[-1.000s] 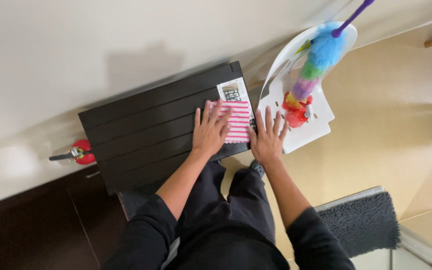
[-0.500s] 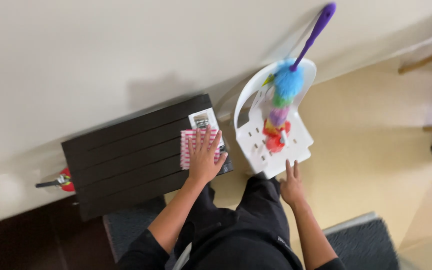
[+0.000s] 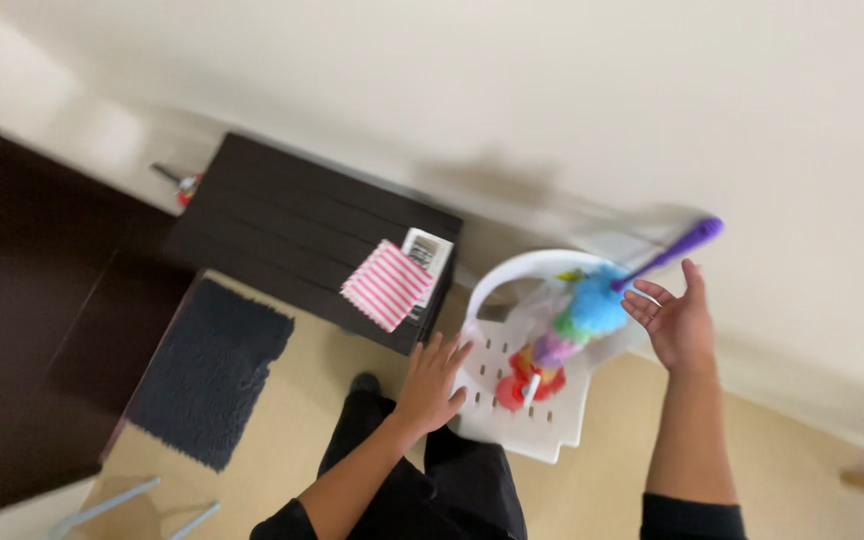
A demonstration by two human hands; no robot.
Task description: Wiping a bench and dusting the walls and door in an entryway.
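The multicoloured feather duster [image 3: 592, 310] leans in the white plastic chair [image 3: 537, 425], its purple handle [image 3: 677, 245] pointing up toward the wall. Your right hand [image 3: 674, 322] is open just beside the handle, not gripping it. Your left hand [image 3: 432, 385] lies open on the chair's front edge. Left of the chair, a pink striped cloth [image 3: 387, 285] lies on a dark slatted table [image 3: 297, 225].

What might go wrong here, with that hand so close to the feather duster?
The right hand, open, is beside the purple handle of the colourful duster; a clumsy grab might tip it off the white chair. The left hand rests on the chair's edge, which might shift.
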